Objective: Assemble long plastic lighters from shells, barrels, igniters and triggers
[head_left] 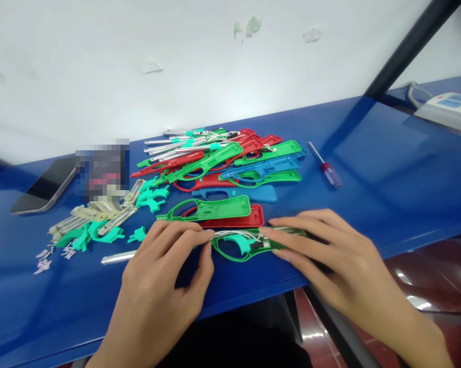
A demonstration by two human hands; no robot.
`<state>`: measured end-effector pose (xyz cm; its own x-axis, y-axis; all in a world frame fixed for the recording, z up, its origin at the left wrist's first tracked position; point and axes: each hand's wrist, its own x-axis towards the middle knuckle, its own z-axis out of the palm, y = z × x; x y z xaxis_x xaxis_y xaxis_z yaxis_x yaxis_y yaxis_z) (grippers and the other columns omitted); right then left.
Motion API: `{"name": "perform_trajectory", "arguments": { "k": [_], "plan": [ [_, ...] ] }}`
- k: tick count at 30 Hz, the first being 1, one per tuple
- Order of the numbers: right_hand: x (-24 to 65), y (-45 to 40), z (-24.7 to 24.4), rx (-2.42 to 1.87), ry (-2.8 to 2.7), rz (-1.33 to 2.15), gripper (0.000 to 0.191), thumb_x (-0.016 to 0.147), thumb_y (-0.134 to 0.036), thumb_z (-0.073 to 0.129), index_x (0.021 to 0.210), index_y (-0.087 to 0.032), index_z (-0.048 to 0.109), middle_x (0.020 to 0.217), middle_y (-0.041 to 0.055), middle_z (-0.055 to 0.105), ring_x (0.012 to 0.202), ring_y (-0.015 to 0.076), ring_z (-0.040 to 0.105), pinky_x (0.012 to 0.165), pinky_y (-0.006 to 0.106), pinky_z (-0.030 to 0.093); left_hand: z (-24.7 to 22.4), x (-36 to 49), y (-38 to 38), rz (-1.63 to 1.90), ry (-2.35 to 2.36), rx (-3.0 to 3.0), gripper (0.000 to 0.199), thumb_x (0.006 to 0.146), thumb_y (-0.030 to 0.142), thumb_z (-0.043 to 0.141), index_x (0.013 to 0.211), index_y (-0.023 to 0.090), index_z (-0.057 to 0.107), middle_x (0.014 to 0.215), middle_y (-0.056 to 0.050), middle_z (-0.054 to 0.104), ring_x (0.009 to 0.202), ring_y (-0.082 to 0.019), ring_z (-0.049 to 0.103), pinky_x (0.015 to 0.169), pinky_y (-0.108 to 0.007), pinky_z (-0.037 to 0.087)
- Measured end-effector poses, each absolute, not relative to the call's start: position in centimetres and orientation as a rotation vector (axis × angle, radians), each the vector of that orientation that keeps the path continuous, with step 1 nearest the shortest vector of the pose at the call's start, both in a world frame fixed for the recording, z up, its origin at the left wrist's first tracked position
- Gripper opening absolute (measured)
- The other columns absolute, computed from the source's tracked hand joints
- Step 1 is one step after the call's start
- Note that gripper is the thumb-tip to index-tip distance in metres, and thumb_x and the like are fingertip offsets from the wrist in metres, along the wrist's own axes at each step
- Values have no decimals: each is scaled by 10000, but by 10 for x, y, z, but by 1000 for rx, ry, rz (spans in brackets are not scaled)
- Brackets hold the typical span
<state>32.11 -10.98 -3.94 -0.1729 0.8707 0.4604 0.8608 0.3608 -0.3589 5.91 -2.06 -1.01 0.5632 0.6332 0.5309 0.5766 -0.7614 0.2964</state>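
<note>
In front of me lies a green lighter shell half (230, 257), its inside facing up. A teal trigger (242, 242), white wires (236, 233) and a small black part (256, 246) sit in it. My left hand (169, 266) pinches at the shell's front end, where the wires run; its fingertips cover the exact hold. A silver metal tube (118, 257) sticks out to the left from under that hand. My right hand (330, 255) grips the handle end, fingers along the far edge and thumb on the near side, partly hiding a clear part inside.
Behind lie an empty green shell half (226, 208), a red one (249, 216) and a pile of coloured shells and metal tubes (199, 162). Leftward are teal triggers (80, 236), clear tanks (115, 220), small white pieces (43, 263) and a phone (46, 186). A screwdriver (330, 174) lies right.
</note>
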Motion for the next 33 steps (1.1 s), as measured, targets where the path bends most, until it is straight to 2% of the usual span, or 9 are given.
{"name": "perform_trajectory", "arguments": {
  "k": [7, 19, 25, 30, 33],
  "plan": [
    [320, -111, -39, -1504, -2025, 12, 334, 1129, -243, 604, 1440, -350, 663, 1364, -51, 744, 1179, 181, 594, 1025, 341, 494, -15, 51, -19, 902, 1090, 2700, 160, 1090, 193, 618, 1171, 272, 730, 1188, 13, 684, 1072, -109, 696, 988, -221, 514],
    [321, -111, -40, -1498, -2030, 7, 339, 1125, -247, 611, 1440, -358, 669, 1368, -54, 743, 1176, 185, 603, 1016, 351, 506, -20, 47, -17, 887, 1061, 2727, 197, 1117, 189, 595, 1252, 267, 717, 1205, 8, 695, 1084, -117, 709, 1034, -219, 516],
    [320, -110, -39, -1506, -2021, 4, 342, 1124, -249, 614, 1442, -362, 668, 1351, -53, 753, 1178, 192, 607, 1017, 355, 511, -19, 46, -16, 870, 1071, 2722, 222, 1142, 170, 542, 1250, 279, 703, 1188, 28, 714, 1025, -91, 712, 963, -188, 525],
    [320, -109, -39, -1510, -2016, 12, 336, 1122, -252, 617, 1438, -355, 671, 1360, -45, 756, 1178, 197, 612, 1019, 367, 517, -14, 52, -17, 901, 1044, 2707, 137, 1103, 241, 616, 1189, 250, 722, 1162, -4, 718, 1067, -139, 719, 1018, -249, 542],
    [320, -109, -39, -1505, -2012, 15, 325, 1117, -247, 628, 1423, -343, 679, 1351, -35, 764, 1186, 202, 618, 1025, 385, 525, -13, 54, -18, 911, 1064, 2709, 143, 1078, 225, 639, 1193, 253, 719, 1167, -20, 717, 1061, -162, 726, 1001, -287, 568]
  ]
}}
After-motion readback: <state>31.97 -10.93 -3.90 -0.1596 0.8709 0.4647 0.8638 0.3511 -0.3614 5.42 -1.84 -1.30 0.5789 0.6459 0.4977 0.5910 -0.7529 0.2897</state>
